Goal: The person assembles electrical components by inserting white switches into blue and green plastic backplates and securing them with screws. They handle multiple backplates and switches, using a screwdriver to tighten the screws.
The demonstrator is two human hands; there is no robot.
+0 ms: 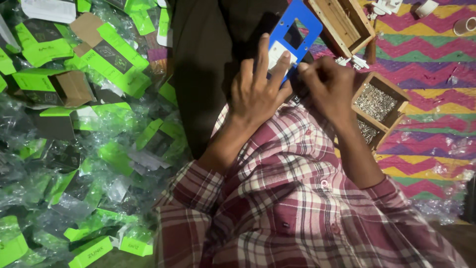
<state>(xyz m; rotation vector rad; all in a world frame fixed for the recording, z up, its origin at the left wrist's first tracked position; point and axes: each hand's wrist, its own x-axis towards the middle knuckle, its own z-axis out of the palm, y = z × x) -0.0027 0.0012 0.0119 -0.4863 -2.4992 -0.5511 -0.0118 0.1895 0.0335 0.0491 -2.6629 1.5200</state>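
your left hand [258, 92] holds the blue plastic frame [293, 34] with the fingers spread flat over its white insert [278, 53], thumb on the near edge, so the frame is pressed against your lap. your right hand [329, 87] is closed to a pinch at the lower corner of the frame; what it pinches is too small to tell, maybe one small metal part.

to do this step well, i think you should keep the left fingers wide and low, so that the frame does not tilt when the right hand pushes. keep the pinch near the corner and bring the part straight in, not from the side.

now the containers, from the big to the small. the large wooden box [342, 22] above the frame looks open, and i cannot see anything in it. the smaller wooden tray [379, 106], just beside your right wrist, is full of tiny silver metal pieces. on your left side lies a pile of green and black cartons [106, 54], some open, mixed with clear plastic bags [29, 193].
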